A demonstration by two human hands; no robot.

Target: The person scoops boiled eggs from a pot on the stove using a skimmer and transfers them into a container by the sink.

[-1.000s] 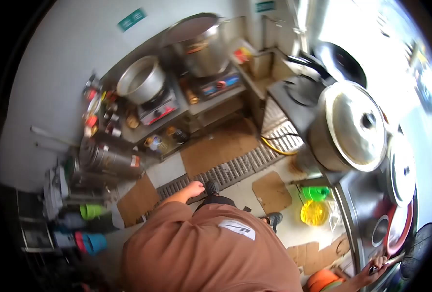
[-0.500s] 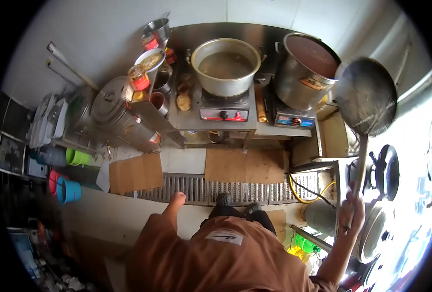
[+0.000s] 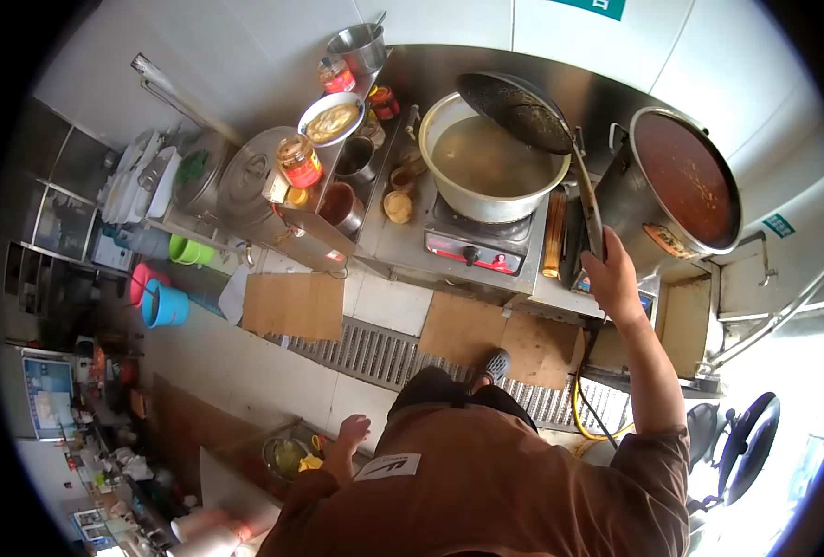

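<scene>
Looking down, we see our left hand (image 3: 354, 432) beside our brown shirt (image 3: 486, 478), fingers half-curled, how tightly we cannot tell. Farther out, our right hand (image 3: 613, 274) grips a long-handled strainer (image 3: 521, 114), its dark bowl tilted over the wide pot (image 3: 488, 204) on the bench's (image 3: 395, 243) burner (image 3: 449, 245). To its right stands a taller pot (image 3: 627, 206) of red liquid (image 3: 683, 184).

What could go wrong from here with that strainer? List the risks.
The strainer tilts above the wide pot, overlapping its far rim in view, so drips might miss the pot. The right hand alone grips the long handle, so it could twist. The tall pot of red liquid stands nearby; a swing might bump it.
</scene>
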